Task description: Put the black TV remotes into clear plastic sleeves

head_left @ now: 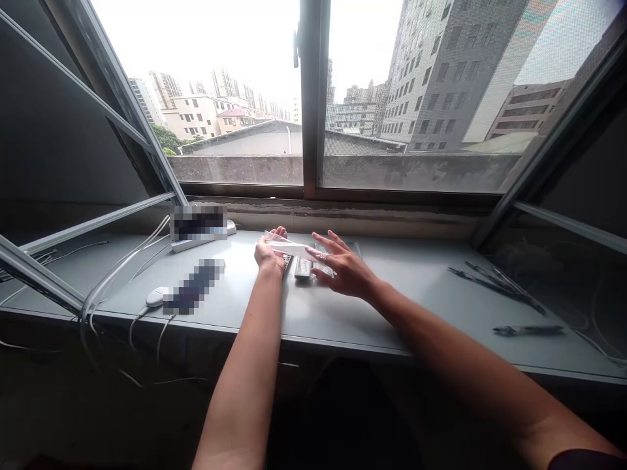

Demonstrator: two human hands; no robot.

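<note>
My left hand [270, 253] is above the middle of the desk, palm partly up, its thumb pressed on a thin clear plastic bag [292, 248]. The plastic stretches across to my right hand [347, 266], whose fingers are spread and touch its far end. Whether the right fingers grip the film or only lie against it is hard to make out. Under the plastic, between the hands, a small grey block-like item [302, 269] lies on the desk. Beside my left wrist a dark, narrow thing with button-like marks [287, 262] shows in part.
A grey desk [323, 320] runs below the window. On the left are a white power strip [203, 239], a white oval plug [155, 297], loose cables [105, 277] and blurred-out items. Dark tools or cables [494, 284] and a dark pen-like tool [528, 330] lie right. Metal frames [132, 104] slant at the sides.
</note>
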